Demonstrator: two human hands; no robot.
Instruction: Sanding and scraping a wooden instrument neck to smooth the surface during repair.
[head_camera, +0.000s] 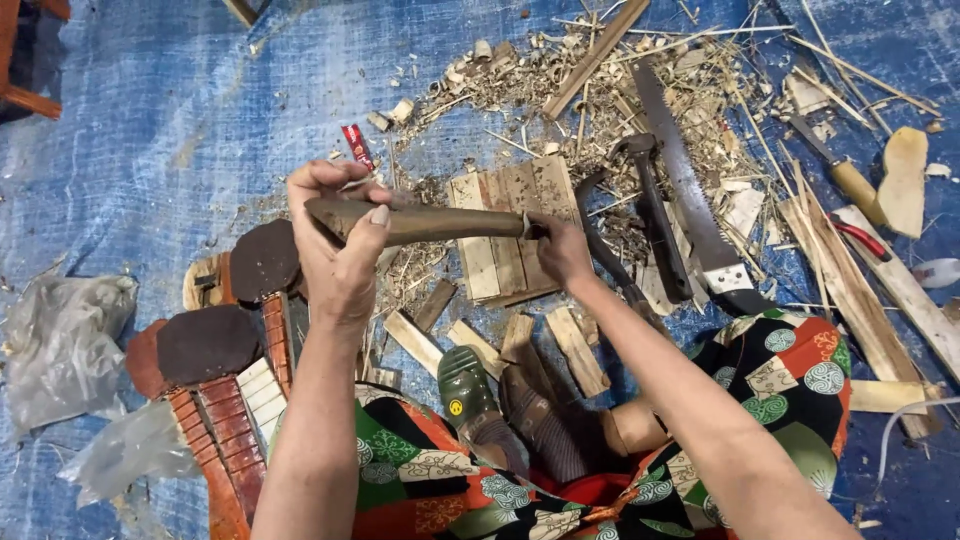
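My left hand (338, 250) grips the thick end of a long brown wooden piece (440, 224) and holds it level above the floor. My right hand (562, 250) is closed at the piece's other end, with a small metal blade tip showing between the fingers against the wood. Below the piece lies a small pale board of joined planks (510, 235). My feet in a green sandal (462, 390) rest near the lower middle.
A hand saw (690, 200), a hammer-like tool (650, 200) and a yellow-handled knife (845, 175) lie to the right among wood shavings (520, 70) and slats. Brown carved instrument necks (215, 380) lie at left on the blue tarp (150, 150), with clear plastic bags (60, 340) beside them.
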